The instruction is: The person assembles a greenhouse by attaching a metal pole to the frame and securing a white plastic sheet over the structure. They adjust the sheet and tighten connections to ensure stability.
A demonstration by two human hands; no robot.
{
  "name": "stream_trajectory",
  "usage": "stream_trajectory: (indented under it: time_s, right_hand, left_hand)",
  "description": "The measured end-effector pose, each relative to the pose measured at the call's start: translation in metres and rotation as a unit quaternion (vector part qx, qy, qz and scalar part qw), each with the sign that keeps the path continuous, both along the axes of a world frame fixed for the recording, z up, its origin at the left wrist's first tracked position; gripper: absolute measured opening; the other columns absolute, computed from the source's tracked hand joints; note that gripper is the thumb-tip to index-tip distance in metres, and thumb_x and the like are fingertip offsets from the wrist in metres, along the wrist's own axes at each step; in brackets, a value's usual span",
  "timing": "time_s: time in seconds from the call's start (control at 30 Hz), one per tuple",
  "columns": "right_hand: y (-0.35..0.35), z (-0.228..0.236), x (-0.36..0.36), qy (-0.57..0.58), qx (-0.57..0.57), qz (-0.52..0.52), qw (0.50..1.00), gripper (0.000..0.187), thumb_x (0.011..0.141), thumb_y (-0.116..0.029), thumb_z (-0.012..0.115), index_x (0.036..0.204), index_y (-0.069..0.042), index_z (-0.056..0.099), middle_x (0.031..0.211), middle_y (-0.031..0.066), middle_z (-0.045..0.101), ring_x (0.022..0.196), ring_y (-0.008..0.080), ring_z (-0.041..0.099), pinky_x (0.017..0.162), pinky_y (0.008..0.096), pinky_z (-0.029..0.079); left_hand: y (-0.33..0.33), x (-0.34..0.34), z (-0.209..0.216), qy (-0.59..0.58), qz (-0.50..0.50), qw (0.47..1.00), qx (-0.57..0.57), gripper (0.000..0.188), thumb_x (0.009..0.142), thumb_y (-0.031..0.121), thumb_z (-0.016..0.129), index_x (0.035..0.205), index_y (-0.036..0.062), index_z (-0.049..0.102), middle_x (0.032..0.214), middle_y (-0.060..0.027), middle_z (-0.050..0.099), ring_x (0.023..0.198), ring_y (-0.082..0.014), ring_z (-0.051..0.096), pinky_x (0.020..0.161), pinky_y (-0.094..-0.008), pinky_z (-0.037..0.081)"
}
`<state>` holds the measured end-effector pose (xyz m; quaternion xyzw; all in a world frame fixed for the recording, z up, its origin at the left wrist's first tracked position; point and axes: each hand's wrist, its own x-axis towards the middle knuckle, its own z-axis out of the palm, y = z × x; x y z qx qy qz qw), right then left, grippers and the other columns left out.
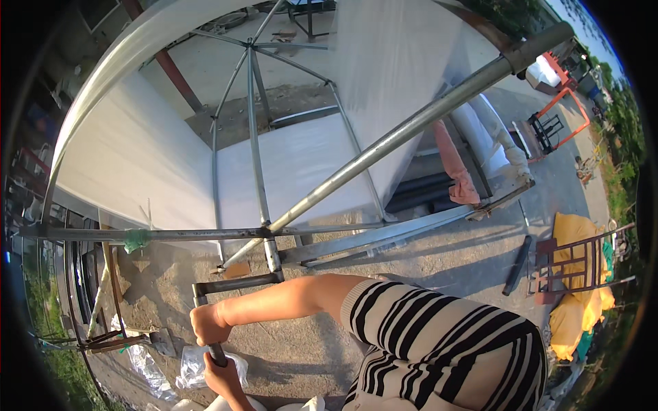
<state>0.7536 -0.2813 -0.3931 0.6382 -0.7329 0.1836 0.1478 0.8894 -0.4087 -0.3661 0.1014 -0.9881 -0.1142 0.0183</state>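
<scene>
A metal crank [236,283] is fixed to the near end of a long steel pipe [391,147], which slants up to the right. My right hand [209,325] is closed around the crank's grip, its arm reaching across from the right in a striped sleeve. Just below, my left hand [223,375] is closed around the lower end of the same grip. Beyond the crank stands a frame of metal tubes [253,137] with translucent white plastic film [137,151] spread over and around it.
Crumpled clear plastic [195,366] lies on the ground beside my hands. Dark rolls [428,195] rest inside the frame at right. Farther right are a brown metal rack [576,264], yellow sacks [565,325] and an orange-framed cart [565,113]. A metal stand [113,339] is at left.
</scene>
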Motion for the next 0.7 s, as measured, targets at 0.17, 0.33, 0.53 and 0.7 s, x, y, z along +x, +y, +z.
stream_trajectory:
  time_s: [0.17, 0.33, 0.53, 0.7]
  right_hand:
    - [-0.051, -0.123, -0.017, -0.008, 0.122, -0.077, 0.990, 0.009, 0.064, -0.031, 0.066, 0.069, -0.025, 0.066, 0.070, -0.0038, 0.066, 0.075, 0.0166, 0.065, 0.070, 0.0352, 0.046]
    - [-0.025, -0.282, 0.038, -0.003, 0.194, -0.255, 0.947, 0.007, 0.070, -0.024, 0.062, 0.069, -0.022, 0.069, 0.080, -0.0055, 0.066, 0.086, 0.0160, 0.059, 0.082, 0.0356, 0.038]
    - [0.078, -0.314, 0.130, -0.059, 0.366, -0.281, 0.885, 0.013, 0.076, -0.025, 0.060, 0.075, -0.022, 0.072, 0.079, -0.0055, 0.067, 0.087, 0.0167, 0.059, 0.083, 0.0370, 0.038]
    - [0.199, -0.271, 0.193, -0.074, 0.366, -0.244, 0.895, 0.010, 0.074, -0.026, 0.062, 0.072, -0.021, 0.071, 0.075, -0.0054, 0.067, 0.084, 0.0169, 0.061, 0.080, 0.0356, 0.040]
  left_hand:
    - [-0.040, -0.024, -0.123, -0.006, 0.001, 1.000, -0.007, 0.022, 0.062, 0.015, 0.063, 0.081, 0.0055, 0.058, 0.067, -0.0203, 0.062, 0.065, -0.0419, 0.060, 0.059, -0.0490, 0.047]
    - [0.017, 0.005, -0.246, -0.097, 0.037, 0.992, 0.069, 0.023, 0.066, 0.018, 0.062, 0.084, 0.0062, 0.057, 0.072, -0.0207, 0.064, 0.071, -0.0413, 0.062, 0.062, -0.0485, 0.049]
    - [0.115, 0.092, -0.323, -0.212, 0.097, 0.938, 0.256, 0.027, 0.069, 0.023, 0.068, 0.085, 0.0047, 0.055, 0.066, -0.0129, 0.064, 0.053, -0.0216, 0.064, 0.056, -0.0366, 0.051]
    - [0.202, 0.152, -0.307, -0.259, 0.044, 0.877, 0.402, 0.032, 0.067, 0.021, 0.075, 0.083, 0.0044, 0.053, 0.060, -0.0056, 0.059, 0.049, -0.0138, 0.056, 0.047, -0.0290, 0.046]
